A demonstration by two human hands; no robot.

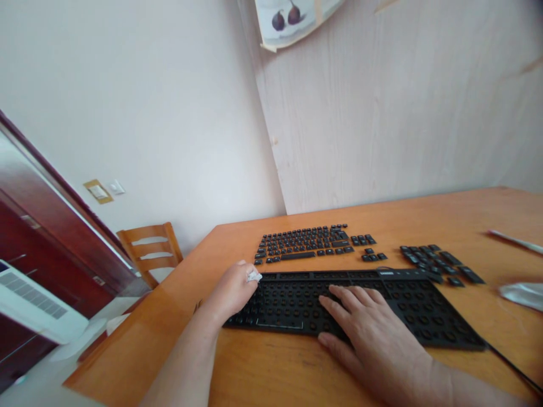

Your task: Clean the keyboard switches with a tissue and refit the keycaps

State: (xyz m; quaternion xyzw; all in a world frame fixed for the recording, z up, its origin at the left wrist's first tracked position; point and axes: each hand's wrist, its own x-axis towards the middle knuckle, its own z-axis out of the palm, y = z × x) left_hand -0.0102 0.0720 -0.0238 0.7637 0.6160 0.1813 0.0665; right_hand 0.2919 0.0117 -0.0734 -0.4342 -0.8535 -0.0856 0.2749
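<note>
A black keyboard base [292, 302] with its keycaps off lies on the wooden table, its bare key sockets facing up. At its left end my left hand [231, 293] is closed, and a bit of crumpled white tissue [254, 276] sticks out from the fingers. My right hand [371, 330] lies palm down across the middle of the base, fingers stretched out and apart. Just behind the base, loose black keycaps [303, 242] are laid out in keyboard order. The number-pad keycaps [428, 260] sit in a looser group to the right.
A cable [513, 364] runs from the base's right corner. On the table's right side lie a thin pen-like stick [515, 242] and a whitish crumpled item [524, 294]. A wooden chair [151, 251] stands beyond the left edge. Walls rise behind the wooden table [263, 367].
</note>
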